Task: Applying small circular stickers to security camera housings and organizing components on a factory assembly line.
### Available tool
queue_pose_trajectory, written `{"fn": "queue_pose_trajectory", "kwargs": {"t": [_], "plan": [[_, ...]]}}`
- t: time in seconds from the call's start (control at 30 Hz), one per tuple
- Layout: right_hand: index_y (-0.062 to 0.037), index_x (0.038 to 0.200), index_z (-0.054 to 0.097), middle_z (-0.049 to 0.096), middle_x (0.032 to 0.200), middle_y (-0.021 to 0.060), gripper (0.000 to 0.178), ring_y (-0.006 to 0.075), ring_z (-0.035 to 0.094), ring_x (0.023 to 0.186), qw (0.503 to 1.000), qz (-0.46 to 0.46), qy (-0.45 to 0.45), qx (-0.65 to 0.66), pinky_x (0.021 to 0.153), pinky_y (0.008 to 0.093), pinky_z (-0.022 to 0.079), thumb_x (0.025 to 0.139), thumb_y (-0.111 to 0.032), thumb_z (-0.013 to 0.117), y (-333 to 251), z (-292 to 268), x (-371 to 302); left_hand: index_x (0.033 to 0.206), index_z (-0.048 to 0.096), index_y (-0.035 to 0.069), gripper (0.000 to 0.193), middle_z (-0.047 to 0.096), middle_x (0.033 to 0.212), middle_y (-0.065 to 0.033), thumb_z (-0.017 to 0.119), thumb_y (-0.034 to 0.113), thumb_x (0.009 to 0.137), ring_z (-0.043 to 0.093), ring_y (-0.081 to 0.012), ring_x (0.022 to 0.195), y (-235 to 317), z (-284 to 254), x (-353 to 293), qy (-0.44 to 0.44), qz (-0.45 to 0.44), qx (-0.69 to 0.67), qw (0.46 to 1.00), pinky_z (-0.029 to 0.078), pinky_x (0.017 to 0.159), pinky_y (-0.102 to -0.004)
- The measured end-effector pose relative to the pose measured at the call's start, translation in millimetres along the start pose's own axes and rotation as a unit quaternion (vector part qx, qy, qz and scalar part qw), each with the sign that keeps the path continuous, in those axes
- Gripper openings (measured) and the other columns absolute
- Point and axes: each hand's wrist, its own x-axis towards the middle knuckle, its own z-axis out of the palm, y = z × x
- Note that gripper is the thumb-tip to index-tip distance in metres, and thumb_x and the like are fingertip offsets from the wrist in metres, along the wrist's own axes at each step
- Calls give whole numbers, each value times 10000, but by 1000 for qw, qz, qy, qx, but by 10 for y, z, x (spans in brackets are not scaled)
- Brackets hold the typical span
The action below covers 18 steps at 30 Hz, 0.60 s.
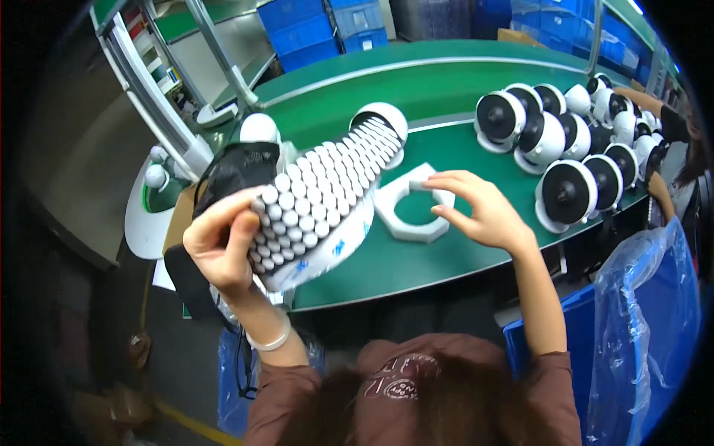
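Observation:
My left hand [223, 236] is closed on the near-left edge of a flexible sheet of white round pads [320, 192]. The pads stand in close rows on a dark side. A folded-over part shows a pale backing with blue marks. My right hand [480, 208] is over the right side of a white octagonal ring [413, 230] lying on the green bench. Its fingers reach toward the ring's upper inner edge, the thumb apart from them; whether they touch it I cannot tell. Behind the sheet's far end stands a white and black round-headed device [383, 123].
Several white and black round-headed devices [541, 139] stand at the right of the green bench [357, 279]. Beyond them a co-worker's arm [660, 192] reaches in. A black bag-like thing [236, 178] lies left. Blue bins [301, 33] are behind; a plastic-lined blue bin [632, 312] stands near right.

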Motion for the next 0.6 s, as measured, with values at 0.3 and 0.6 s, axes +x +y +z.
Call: {"fn": "queue_pose_trajectory", "kwargs": {"t": [0.3,0.6], "plan": [[-88,1300,387,432,1268,110,634,148,486,1091,673,-39,-84,734,912,295,424,882,-555,291,54,-124,158,855,609,-66,123,595,768,-40,568,27,784,529,-87,681,66,142,-38,-124,-165,33,978,403,633,-196],[-45,1128,540,630,882,76,370,131,601,844,922,277,-184,200,740,270,467,782,-138,630,412,-447,-182,853,656,11,178,648,754,-134,632,161,761,639,-232,685,-570,840,-679,-321,-268,107,902,477,629,-281]]}}
